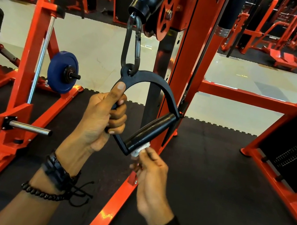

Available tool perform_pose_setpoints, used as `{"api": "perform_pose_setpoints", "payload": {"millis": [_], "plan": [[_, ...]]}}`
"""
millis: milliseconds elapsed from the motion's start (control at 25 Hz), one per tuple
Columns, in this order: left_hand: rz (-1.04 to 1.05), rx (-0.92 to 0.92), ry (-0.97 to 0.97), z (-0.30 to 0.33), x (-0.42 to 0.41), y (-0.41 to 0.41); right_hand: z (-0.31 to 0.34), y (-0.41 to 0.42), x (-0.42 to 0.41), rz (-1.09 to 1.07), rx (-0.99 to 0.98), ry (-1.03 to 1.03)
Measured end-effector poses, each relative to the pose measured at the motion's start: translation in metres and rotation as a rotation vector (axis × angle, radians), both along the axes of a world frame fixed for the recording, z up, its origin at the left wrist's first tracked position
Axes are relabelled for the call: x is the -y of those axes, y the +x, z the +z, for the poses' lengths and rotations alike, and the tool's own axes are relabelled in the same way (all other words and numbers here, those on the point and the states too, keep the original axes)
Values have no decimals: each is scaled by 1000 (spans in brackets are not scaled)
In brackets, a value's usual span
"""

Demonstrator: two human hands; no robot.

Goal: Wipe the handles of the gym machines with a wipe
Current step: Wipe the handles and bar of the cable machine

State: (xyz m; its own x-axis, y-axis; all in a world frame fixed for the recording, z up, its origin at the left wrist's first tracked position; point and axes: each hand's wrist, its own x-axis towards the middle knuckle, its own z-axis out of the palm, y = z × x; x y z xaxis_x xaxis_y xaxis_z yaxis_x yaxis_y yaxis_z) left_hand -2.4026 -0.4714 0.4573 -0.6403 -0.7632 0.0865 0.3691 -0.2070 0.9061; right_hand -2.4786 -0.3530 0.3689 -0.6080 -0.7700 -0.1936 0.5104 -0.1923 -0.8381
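Black D-shaped handle point(150, 110), glossy grip

Bright, sharp, wide-angle edge distortion

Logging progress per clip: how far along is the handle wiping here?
Done: nothing provable. In hand: the left hand grips the stirrup frame while the right hand presses the wipe at the grip's lower end. Left: the grip's upper length and other machines' handles.
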Motion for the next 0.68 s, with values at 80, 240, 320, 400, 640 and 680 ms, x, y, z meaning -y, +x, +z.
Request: {"api": "perform_pose_setpoints", "payload": {"millis": [80,240,320,400,640,680], "plan": [[2,-1,0,0,-2,-1,10,-31,10,-44,141,-51],[2,2,-6,0,-4,-3,23,-69,23,-66,212,-110],[8,8,-5,0,-2,-1,12,-45,17,73,221,-116],[14,23,-6,1,-2,-1,-1,-12,9,263,240,-114],[-6,21,-17,2,-11,-4,18,-54,16,162,352,-237],[-11,18,-16,1,-12,-5,26,-69,17,113,355,-256]]}}
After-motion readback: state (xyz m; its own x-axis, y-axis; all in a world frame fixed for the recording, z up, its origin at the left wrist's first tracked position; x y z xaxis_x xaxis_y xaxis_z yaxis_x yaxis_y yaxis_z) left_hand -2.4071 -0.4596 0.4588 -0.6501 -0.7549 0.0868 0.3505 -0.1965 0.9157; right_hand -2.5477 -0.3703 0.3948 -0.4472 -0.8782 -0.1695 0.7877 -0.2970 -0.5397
